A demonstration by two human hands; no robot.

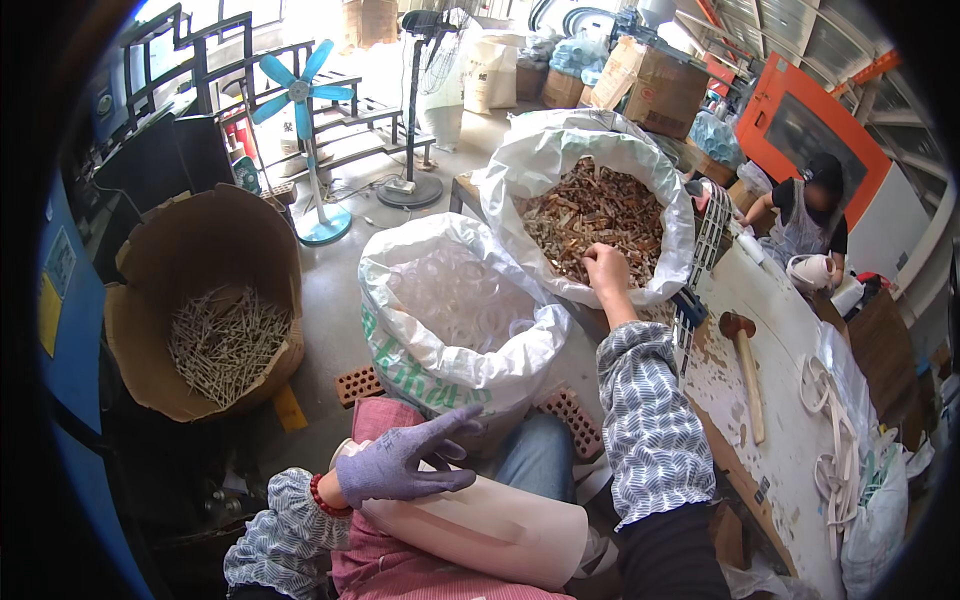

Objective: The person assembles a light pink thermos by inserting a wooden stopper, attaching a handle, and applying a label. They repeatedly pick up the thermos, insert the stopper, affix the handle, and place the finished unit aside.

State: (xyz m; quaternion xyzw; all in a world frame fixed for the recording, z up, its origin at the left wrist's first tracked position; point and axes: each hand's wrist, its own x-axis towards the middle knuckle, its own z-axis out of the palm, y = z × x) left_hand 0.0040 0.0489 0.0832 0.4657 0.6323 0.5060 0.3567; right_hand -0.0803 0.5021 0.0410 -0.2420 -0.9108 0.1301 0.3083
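— Right hand (606,268)?
— Bare, stretched forward into the far white sack (560,150), fingers curled down among the brown metal pieces (598,212) heaped inside. Whether closed on a piece, impossible to tell: fingertips hidden from above.
— Left hand (402,462)?
— In a grey-purple knit glove, fingers spread and relaxed, gripping nothing. Resting near the lap, just above a pale pink roll (500,525) lying across the knees. Red bead bracelet (318,494) at the wrist, patterned sleeve cover below.
— Between the two hands?
— A nearer white sack (455,340) with green print, full of clear plastic rings (455,295), standing just in front of the knees. Red perforated bricks (358,384) at its foot, on both sides.
— Off to the left?
— Cardboard drum (200,250), torn at the rim, holding a pile of long thin metal pins (225,340). Behind it, a standing fan with blue blades (300,90).
— And the right?
— Worn white workbench (790,320) with a wooden mallet (745,365) lying on it, white strips looped nearer the edge. At the far end, another person (808,215) in an apron, bent over the bench.
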